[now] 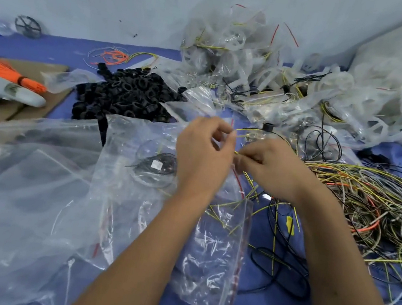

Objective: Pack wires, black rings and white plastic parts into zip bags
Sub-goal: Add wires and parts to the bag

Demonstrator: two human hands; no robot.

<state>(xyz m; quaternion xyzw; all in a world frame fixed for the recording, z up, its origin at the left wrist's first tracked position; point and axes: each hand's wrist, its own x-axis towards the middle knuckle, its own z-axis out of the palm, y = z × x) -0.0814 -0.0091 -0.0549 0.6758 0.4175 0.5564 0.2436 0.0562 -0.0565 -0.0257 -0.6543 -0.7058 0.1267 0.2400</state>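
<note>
My left hand (202,152) and my right hand (272,167) meet over the middle of the blue table, both pinching thin yellow-green wires (246,130) between fingertips. A small black ring (266,126) hangs on the wire just beyond my right hand. Under my forearms lies a clear zip bag (215,251) with a red seal strip and a few yellow wires inside. A heap of black rings (128,96) sits to the upper left. A tangle of yellow, black and orange wires (372,200) spreads at the right. Another bag (152,164) holds a black wire coil.
Filled zip bags with white plastic parts (294,75) pile up at the back right against the wall. Empty clear bags (25,180) cover the left. An orange wire bundle (8,73) and a grey controller (3,94) lie on cardboard at far left.
</note>
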